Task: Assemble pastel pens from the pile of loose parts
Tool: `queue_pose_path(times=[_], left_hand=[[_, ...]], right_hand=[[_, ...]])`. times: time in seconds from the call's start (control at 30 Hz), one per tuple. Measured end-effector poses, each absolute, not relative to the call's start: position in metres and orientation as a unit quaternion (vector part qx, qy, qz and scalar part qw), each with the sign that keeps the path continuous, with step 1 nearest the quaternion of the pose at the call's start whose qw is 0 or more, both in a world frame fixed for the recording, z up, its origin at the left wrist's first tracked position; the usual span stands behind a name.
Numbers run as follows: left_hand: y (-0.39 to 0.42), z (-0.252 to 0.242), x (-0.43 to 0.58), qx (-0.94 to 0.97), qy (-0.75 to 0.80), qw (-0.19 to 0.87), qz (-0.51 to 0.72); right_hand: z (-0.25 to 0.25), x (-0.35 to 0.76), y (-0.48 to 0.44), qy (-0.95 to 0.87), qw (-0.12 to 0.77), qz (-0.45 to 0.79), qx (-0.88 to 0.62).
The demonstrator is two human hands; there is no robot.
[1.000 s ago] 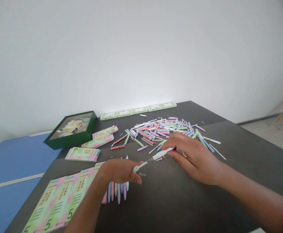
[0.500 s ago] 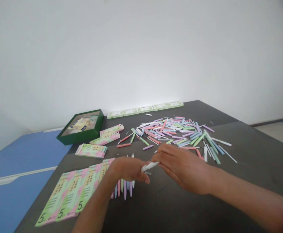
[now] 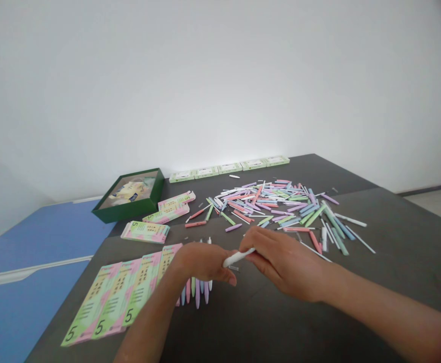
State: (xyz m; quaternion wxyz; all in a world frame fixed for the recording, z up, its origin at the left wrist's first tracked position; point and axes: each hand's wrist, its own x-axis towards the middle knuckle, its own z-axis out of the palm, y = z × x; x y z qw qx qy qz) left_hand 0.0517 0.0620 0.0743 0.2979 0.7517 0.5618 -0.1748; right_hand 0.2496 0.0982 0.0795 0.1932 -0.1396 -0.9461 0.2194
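Note:
A white pen (image 3: 239,257) is held between both hands above the dark table (image 3: 265,322). My left hand (image 3: 205,262) pinches its left end between thumb and fingers. My right hand (image 3: 280,259) grips the other end, its fingers hiding that tip. Under my left hand lies a row of assembled pens (image 3: 197,295) in pastel colours, partly covered by the hand. A small clear piece (image 3: 234,268) rests on the table just below the white pen. Beyond my right hand spreads a heap of loose pen parts (image 3: 265,201), with coloured barrels and thin white refills.
Flat green-and-pink packs (image 3: 114,297) overlap at the left front, and several more packs (image 3: 146,232) lie behind them. A green box (image 3: 129,206) with bags inside stands at the back left. Several light green boxes (image 3: 230,168) line the wall side. A blue surface (image 3: 54,242) adjoins on the left.
The view has shifted slightly. Both hands keep hold of the white pen; my right hand has moved a little along it, and more of the white barrel shows between the hands.

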Motion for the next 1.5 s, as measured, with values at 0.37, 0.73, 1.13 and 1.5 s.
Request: queue_pose_path(times=[0.37,0.73,1.13,1.5], left_hand=[[0.062,0.078,0.057,0.757,0.552,0.286,-0.202],[0.062,0.075,0.054,0.757,0.547,0.311,-0.179],[0.063,0.074,0.056,0.763,0.542,0.296,-0.19],[0.063,0.074,0.058,0.761,0.533,0.318,-0.19]], right_hand=[[0.07,0.243,0.102,-0.957,0.174,0.136,-0.188],[0.082,0.253,0.104,-0.962,0.164,0.16,-0.15],[0.09,0.249,0.104,-0.973,0.132,0.066,-0.18],[0.093,0.244,0.106,-0.98,0.109,0.049,-0.157]])
